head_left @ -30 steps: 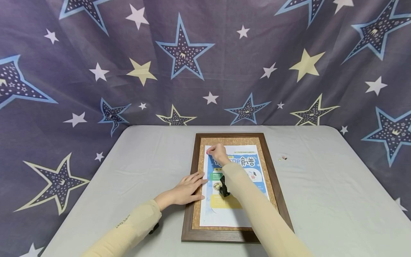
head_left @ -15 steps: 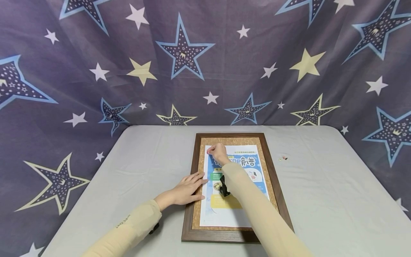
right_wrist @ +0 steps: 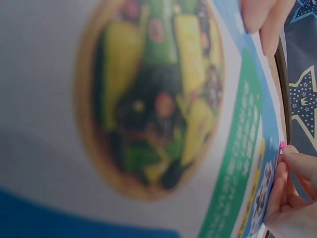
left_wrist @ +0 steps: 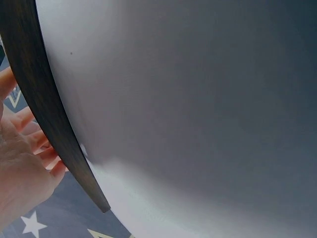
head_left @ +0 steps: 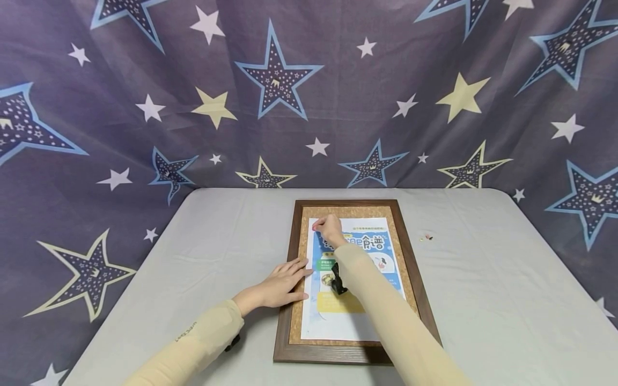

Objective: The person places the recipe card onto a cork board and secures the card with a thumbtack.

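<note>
On the grey bench (head_left: 217, 236), a cork board (head_left: 347, 211) is laid flat in a dark wooden frame (head_left: 284, 338), and a printed sheet (head_left: 333, 305) is placed upon the cork. Near the sheet's upper left corner, a pink pin (right_wrist: 283, 145) is pinched at the fingertips of the right hand (head_left: 330, 229); its head is shown in the right wrist view, its point is hidden. The left hand (head_left: 280, 284), fingers spread and nothing grasped, is rested across the left side of the frame, with fingertips at the sheet's left edge. The step in hand is judged to be the pinning of that corner. Firm, straight pressure on the pin seems to be called for next, with the sheet held unshifted; whether the pin is fully seated cannot be told. Right of the frame, a few small objects (head_left: 426, 237), too small to be identified, are seen.
</note>
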A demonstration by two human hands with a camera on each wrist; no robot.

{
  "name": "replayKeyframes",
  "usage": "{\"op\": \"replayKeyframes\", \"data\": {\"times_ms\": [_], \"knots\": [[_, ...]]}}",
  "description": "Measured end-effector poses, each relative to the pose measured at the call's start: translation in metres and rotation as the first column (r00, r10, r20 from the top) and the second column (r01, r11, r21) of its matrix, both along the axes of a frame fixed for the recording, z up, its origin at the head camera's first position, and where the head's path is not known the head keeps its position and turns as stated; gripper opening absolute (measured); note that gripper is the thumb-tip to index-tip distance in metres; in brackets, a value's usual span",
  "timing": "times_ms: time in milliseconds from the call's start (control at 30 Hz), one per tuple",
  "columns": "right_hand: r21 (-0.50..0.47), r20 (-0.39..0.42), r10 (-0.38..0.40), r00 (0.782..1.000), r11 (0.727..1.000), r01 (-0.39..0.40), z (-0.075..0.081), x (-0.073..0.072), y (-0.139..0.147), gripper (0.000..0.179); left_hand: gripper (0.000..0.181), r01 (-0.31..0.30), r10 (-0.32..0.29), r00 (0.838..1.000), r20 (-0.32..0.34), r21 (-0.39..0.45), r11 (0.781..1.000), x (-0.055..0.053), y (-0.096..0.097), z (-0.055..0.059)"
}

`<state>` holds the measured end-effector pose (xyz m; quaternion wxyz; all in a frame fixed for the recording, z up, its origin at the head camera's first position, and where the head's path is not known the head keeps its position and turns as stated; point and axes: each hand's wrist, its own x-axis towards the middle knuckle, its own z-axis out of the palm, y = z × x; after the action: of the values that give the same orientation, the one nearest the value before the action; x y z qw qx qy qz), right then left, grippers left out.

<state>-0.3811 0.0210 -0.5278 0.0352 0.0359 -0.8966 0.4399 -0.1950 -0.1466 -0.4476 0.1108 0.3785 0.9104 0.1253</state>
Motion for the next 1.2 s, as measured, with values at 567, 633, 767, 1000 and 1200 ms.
{"op": "replayKeyframes", "data": {"times_ms": [567, 633, 767, 1000, 1200], "knots": [[0.054, -0.089, 0.045, 0.995, 0.998, -0.04, -0.063, -0.047, 0.003, 0.011, 0.056, 0.0, 0.0, 1.0, 0.006, -0.001, 1.0, -0.001, 0.0, -0.001], [0.053, -0.118, 0.054, 0.992, 0.997, -0.048, -0.064, -0.048, 0.003, 0.012, 0.056, 0.0, 0.0, 1.0, 0.004, -0.001, 1.0, -0.001, 0.0, -0.001], [0.056, -0.081, 0.056, 0.995, 0.997, -0.052, -0.074, -0.057, 0.003, 0.01, 0.057, -0.003, 0.003, 1.0, 0.003, -0.005, 1.0, 0.0, 0.0, -0.001], [-0.026, -0.077, 0.072, 0.994, 0.997, -0.074, -0.136, -0.104, 0.008, 0.012, 0.057, -0.006, 0.006, 1.0, 0.007, -0.011, 1.0, 0.0, 0.0, -0.001], [-0.044, -0.039, 0.121, 0.992, 0.992, -0.122, -0.121, -0.094, 0.012, 0.008, 0.057, -0.004, 0.004, 1.0, 0.004, -0.008, 1.0, 0.0, 0.0, 0.0]]}}
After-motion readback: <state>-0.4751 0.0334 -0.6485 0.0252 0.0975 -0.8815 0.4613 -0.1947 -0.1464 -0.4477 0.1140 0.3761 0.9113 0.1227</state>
